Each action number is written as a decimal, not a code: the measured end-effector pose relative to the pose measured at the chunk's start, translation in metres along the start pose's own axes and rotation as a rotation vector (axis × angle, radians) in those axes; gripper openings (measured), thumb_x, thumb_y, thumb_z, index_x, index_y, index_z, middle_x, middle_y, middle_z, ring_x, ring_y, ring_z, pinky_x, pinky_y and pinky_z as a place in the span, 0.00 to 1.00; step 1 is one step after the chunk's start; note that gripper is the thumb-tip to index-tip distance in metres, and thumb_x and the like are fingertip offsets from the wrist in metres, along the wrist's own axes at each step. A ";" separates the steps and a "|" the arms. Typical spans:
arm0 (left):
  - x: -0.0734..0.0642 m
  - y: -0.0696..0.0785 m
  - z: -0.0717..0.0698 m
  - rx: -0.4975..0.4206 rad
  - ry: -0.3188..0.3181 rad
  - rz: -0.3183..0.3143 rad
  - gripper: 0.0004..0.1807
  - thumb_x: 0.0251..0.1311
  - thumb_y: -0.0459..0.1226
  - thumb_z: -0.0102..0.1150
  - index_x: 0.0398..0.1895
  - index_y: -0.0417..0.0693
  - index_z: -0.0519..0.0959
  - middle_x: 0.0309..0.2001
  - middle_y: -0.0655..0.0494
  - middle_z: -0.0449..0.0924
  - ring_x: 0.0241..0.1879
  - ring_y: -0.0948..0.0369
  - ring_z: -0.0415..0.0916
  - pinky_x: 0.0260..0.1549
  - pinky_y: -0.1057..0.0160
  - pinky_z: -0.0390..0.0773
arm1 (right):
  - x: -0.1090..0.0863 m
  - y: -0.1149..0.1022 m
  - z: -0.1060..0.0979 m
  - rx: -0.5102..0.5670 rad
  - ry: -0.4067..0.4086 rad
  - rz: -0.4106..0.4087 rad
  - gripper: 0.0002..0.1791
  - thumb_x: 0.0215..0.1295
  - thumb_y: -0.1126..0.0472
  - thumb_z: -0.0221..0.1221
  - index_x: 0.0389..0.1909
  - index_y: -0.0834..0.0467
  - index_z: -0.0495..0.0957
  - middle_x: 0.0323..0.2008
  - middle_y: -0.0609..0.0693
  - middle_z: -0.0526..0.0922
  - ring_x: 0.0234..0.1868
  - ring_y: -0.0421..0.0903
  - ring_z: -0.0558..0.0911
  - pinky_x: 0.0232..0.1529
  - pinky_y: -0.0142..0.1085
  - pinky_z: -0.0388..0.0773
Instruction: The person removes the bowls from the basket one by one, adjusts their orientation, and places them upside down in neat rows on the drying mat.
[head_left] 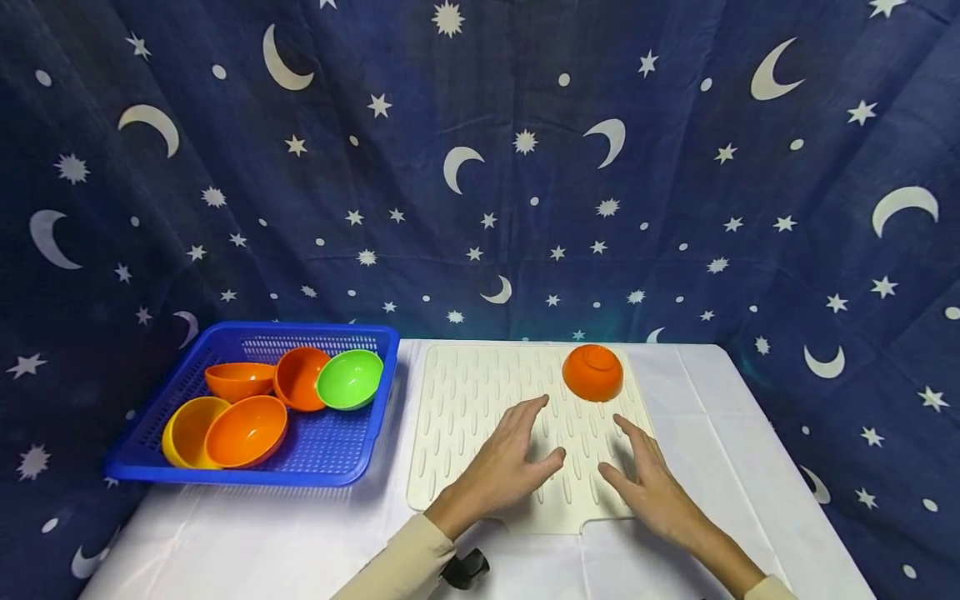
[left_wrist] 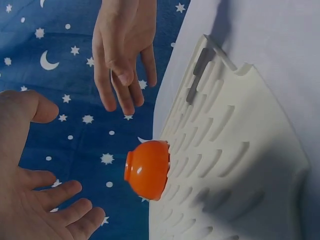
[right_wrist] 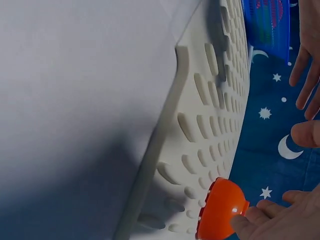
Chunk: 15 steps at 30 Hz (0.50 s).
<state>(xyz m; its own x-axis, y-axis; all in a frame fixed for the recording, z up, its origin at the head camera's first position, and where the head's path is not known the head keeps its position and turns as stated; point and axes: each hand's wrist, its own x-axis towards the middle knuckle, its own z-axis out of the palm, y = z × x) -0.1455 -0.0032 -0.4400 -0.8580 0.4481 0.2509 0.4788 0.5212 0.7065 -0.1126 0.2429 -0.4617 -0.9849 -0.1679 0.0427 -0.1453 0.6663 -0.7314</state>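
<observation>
An orange bowl [head_left: 592, 372] lies upside down near the far right corner of the cream mat [head_left: 495, 433], its base ring facing up. In the head view my left hand [head_left: 504, 467] hovers over the middle of the mat, thumb and fingers spread apart. My right hand [head_left: 654, 493] is over the mat's right edge, nearer to me than the bowl, with its fingers parted. Neither hand touches the bowl. In the left wrist view the same upturned bowl [left_wrist: 149, 170] sits with its rim on the mat, and both hands hold nothing.
On the left, a blue plastic basket [head_left: 326, 454] holds several bowls: a green bowl [head_left: 349, 380], a yellow bowl [head_left: 183, 432] and orange ones, one orange bowl [head_left: 247, 429] in front. White cloth [head_left: 247, 533] covers the table. A dark curtain [head_left: 420, 108] with moons and stars hangs behind.
</observation>
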 end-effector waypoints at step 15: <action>-0.057 -0.003 -0.039 0.080 0.106 0.052 0.38 0.64 0.44 0.65 0.76 0.51 0.62 0.70 0.56 0.66 0.71 0.61 0.61 0.65 0.52 0.68 | -0.038 0.020 0.003 -0.125 0.005 0.001 0.41 0.74 0.47 0.59 0.77 0.64 0.55 0.76 0.64 0.50 0.73 0.65 0.50 0.60 0.73 0.58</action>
<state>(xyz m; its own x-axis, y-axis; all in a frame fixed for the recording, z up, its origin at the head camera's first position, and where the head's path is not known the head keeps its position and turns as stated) -0.1051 -0.0590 -0.4311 -0.8445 0.3992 0.3569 0.5327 0.5578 0.6365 -0.0774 0.2609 -0.4798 -0.9854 -0.1639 0.0459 -0.1550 0.7521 -0.6406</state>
